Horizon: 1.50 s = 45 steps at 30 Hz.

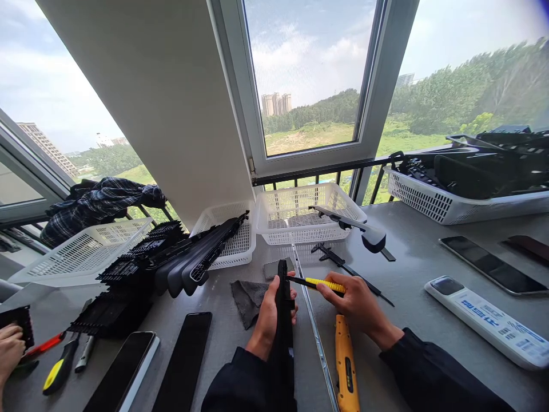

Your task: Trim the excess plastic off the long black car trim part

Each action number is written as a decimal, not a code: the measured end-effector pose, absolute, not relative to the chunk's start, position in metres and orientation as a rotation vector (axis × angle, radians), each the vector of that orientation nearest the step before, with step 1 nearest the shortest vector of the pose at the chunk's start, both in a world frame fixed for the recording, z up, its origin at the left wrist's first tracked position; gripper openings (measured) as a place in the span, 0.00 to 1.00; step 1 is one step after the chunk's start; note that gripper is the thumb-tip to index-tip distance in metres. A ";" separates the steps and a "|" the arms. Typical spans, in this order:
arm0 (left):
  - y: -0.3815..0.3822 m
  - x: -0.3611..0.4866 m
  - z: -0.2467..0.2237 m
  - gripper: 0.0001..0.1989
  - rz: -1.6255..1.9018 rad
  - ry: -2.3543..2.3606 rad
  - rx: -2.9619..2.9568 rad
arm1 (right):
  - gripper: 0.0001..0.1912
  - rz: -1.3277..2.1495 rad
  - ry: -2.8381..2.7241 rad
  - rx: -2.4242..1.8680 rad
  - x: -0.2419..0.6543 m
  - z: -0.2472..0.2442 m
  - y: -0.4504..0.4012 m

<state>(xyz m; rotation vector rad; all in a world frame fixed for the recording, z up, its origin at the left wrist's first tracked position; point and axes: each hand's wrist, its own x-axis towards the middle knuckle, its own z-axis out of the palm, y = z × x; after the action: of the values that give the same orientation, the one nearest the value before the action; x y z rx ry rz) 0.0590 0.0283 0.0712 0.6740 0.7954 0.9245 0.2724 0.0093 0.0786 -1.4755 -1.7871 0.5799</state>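
Note:
My left hand (pixel 268 315) is wrapped round a long black plastic part (pixel 285 326), which stands nearly on end over the table. In my right hand (pixel 358 303) is a slim tool with a ribbed yellow handle (pixel 326 285). Its dark, narrow tip meets or nearly meets the upper end of the black part; I cannot tell which. Just below my right hand lies an orange power tool (pixel 345 360). A thin metal strip (pixel 315 326) runs between my hands. Beside my left hand is a crumpled grey cloth (pixel 249 300).
White baskets (pixel 274 236) line the window side. Long black parts (pixel 184 260) are stacked at left, and a black caliper (pixel 343 266) lies ahead. A white device (pixel 489 320) sits at right. At far left, another person's hand (pixel 11 349) holds a black piece near a screwdriver (pixel 60 366).

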 end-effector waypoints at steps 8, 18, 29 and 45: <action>0.028 0.060 0.073 0.34 0.911 0.818 0.649 | 0.26 0.574 -1.750 -1.510 0.272 0.081 0.008; 0.028 0.061 0.071 0.32 0.911 0.818 0.666 | 0.25 0.544 -1.727 -1.499 0.273 0.080 0.009; 0.030 0.059 0.069 0.34 0.903 0.776 0.645 | 0.26 0.649 -1.764 -1.439 0.278 0.081 0.009; 0.034 0.056 0.067 0.31 1.026 0.818 0.604 | 0.22 0.621 -1.958 -1.399 0.277 0.078 0.006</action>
<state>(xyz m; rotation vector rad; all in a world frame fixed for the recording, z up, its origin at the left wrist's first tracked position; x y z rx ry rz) 0.0559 0.0340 0.0670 0.6038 0.8183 1.0260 0.2772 0.0063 0.0781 -1.3990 -1.9578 0.6205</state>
